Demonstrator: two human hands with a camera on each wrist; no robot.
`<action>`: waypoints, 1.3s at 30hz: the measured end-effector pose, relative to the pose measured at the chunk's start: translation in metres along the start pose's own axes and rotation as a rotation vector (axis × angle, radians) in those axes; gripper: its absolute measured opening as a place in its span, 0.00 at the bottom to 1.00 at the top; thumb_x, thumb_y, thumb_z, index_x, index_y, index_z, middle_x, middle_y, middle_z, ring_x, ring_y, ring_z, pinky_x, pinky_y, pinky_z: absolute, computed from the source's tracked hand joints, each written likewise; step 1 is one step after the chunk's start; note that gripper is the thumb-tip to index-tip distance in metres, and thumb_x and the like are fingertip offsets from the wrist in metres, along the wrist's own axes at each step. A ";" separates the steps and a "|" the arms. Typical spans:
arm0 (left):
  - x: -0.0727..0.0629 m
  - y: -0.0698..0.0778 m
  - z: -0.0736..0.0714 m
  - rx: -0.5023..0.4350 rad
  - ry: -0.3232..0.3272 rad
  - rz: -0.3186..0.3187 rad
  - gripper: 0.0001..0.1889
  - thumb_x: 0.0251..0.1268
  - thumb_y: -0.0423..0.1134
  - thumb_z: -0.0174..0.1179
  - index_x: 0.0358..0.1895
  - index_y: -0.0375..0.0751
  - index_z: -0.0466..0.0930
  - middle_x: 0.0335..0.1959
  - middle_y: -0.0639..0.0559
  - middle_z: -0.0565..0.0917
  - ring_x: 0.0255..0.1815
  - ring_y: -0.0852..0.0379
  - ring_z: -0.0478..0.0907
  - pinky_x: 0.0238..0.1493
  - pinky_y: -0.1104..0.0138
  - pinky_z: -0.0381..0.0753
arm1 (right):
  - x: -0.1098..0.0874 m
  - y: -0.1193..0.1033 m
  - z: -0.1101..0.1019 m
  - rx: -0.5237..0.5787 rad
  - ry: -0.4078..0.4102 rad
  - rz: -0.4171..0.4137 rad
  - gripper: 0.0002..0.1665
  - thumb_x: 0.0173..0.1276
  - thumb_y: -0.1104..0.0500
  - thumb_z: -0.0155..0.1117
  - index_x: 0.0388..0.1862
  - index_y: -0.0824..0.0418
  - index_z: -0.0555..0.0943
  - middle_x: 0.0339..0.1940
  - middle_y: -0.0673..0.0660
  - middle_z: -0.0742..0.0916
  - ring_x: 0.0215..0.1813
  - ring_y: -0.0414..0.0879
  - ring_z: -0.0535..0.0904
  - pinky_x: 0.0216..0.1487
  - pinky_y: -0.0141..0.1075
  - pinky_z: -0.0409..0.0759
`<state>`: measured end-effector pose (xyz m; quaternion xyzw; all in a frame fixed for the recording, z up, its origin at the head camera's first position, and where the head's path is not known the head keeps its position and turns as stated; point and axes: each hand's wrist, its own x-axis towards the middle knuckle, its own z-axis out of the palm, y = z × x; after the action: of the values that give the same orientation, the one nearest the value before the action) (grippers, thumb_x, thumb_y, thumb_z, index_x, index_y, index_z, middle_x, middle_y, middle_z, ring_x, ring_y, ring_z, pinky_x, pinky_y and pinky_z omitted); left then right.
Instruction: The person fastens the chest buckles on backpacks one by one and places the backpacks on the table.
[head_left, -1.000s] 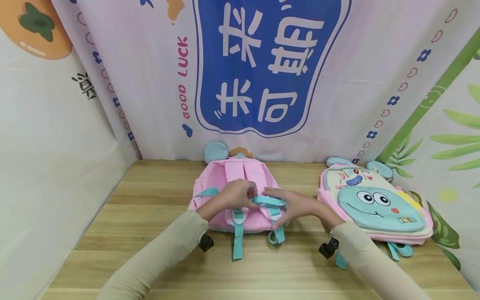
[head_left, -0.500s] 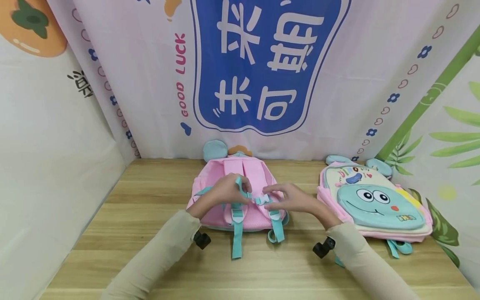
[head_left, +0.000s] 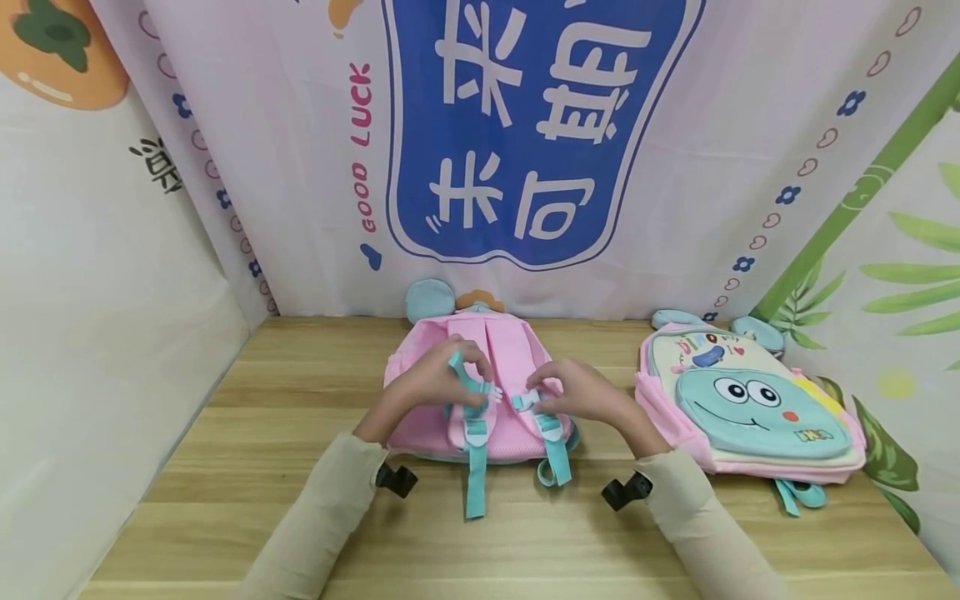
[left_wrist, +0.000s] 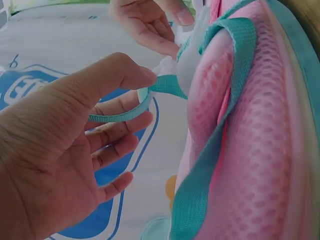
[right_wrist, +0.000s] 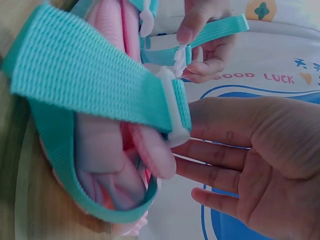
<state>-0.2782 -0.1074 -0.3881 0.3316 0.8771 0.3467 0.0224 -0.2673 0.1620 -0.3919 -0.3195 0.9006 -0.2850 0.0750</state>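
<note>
1. One buckle (head_left: 495,394), two halves, apart: pronged half (right_wrist: 180,61) and other half (head_left: 527,401), both over the first pack (head_left: 422,433), lying back-up at the table's (head_left: 525,550) far side.
2. Your left hand (head_left: 441,375) pinches the pronged half; your right hand (head_left: 583,392) pinches the other half.
3. First pack: two shoulder straps (head_left: 510,346), two teal tails (head_left: 476,487), one curled.
4. One second pack (head_left: 761,412), front up, to your right.
</note>
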 end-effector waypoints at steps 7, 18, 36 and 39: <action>-0.007 -0.007 0.002 -0.016 0.049 0.073 0.11 0.44 0.35 0.76 0.32 0.44 0.84 0.33 0.52 0.85 0.46 0.41 0.76 0.49 0.62 0.74 | 0.002 -0.010 0.005 0.034 0.036 -0.026 0.15 0.62 0.65 0.74 0.48 0.66 0.87 0.44 0.57 0.91 0.49 0.50 0.86 0.56 0.48 0.84; -0.012 -0.009 -0.002 -0.115 0.006 0.069 0.11 0.44 0.28 0.76 0.31 0.41 0.84 0.30 0.52 0.84 0.36 0.56 0.75 0.38 0.70 0.78 | 0.010 -0.016 0.029 0.083 0.139 -0.123 0.17 0.63 0.64 0.74 0.51 0.64 0.87 0.47 0.57 0.91 0.49 0.50 0.88 0.56 0.45 0.84; -0.015 -0.016 -0.007 -0.135 -0.069 0.044 0.10 0.51 0.29 0.74 0.39 0.38 0.88 0.36 0.50 0.87 0.40 0.56 0.79 0.46 0.67 0.81 | 0.016 -0.015 0.045 0.010 0.147 -0.107 0.16 0.60 0.65 0.76 0.48 0.62 0.86 0.43 0.55 0.90 0.47 0.48 0.88 0.52 0.39 0.85; -0.015 -0.016 -0.006 -0.114 -0.062 0.046 0.10 0.51 0.30 0.74 0.39 0.40 0.89 0.35 0.50 0.86 0.40 0.57 0.78 0.45 0.67 0.79 | 0.016 -0.014 0.047 -0.010 0.143 -0.121 0.13 0.61 0.65 0.76 0.46 0.60 0.87 0.43 0.53 0.90 0.47 0.46 0.87 0.53 0.37 0.85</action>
<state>-0.2774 -0.1288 -0.3962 0.3606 0.8469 0.3862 0.0603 -0.2573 0.1212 -0.4225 -0.3527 0.8840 -0.3067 -0.0083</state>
